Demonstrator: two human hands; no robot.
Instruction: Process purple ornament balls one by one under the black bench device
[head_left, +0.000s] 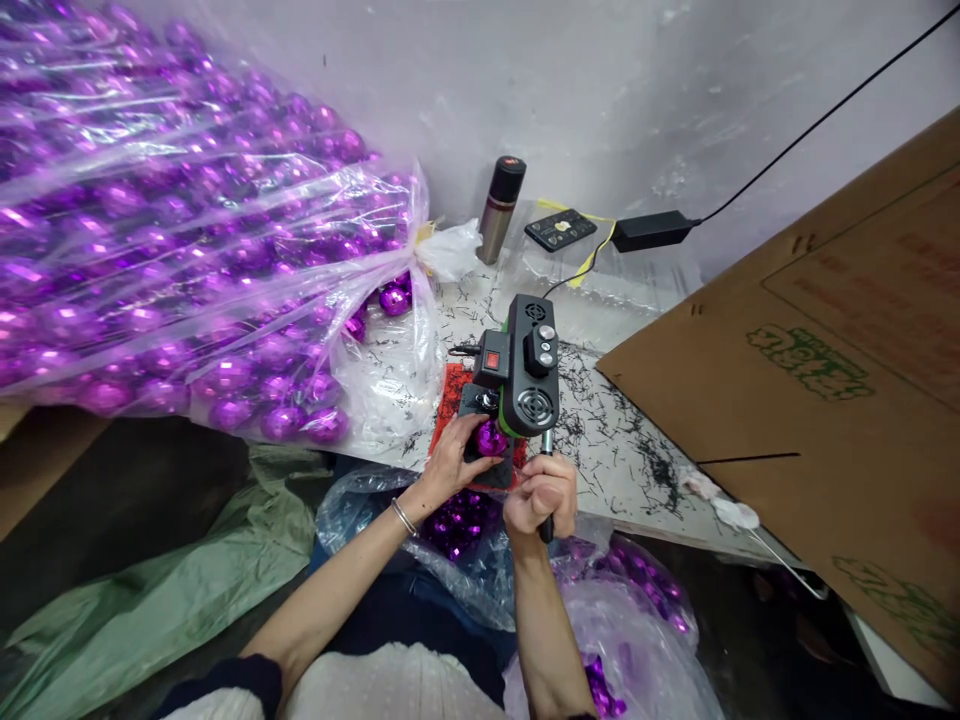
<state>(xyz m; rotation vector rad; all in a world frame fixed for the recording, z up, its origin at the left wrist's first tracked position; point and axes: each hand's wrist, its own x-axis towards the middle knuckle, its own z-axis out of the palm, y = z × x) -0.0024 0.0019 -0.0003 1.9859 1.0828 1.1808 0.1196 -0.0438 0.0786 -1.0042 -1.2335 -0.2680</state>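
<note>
A small black bench drill press (531, 350) with a red switch stands on a red mat (448, 400) on the table. Beneath its head is a shiny purple bauble (490, 438). My left hand (454, 460), with a silver bangle at the wrist, grips the bauble between thumb and fingers. The fingers of my right hand (541, 492) are wrapped round the lever handle (547, 525) at the front right of the machine. The machine's head hides the spot above the bauble. Below the table edge, more purple baubles (459, 525) lie in a clear plastic bag on my lap.
A big tied bag of purple baubles (187, 230) fills the left. A thermos (501, 210), a phone (560, 229) and a power adapter (651, 231) are at the back. Black shavings (600, 430) litter the table (630, 490). On the right leans a cardboard box (810, 330).
</note>
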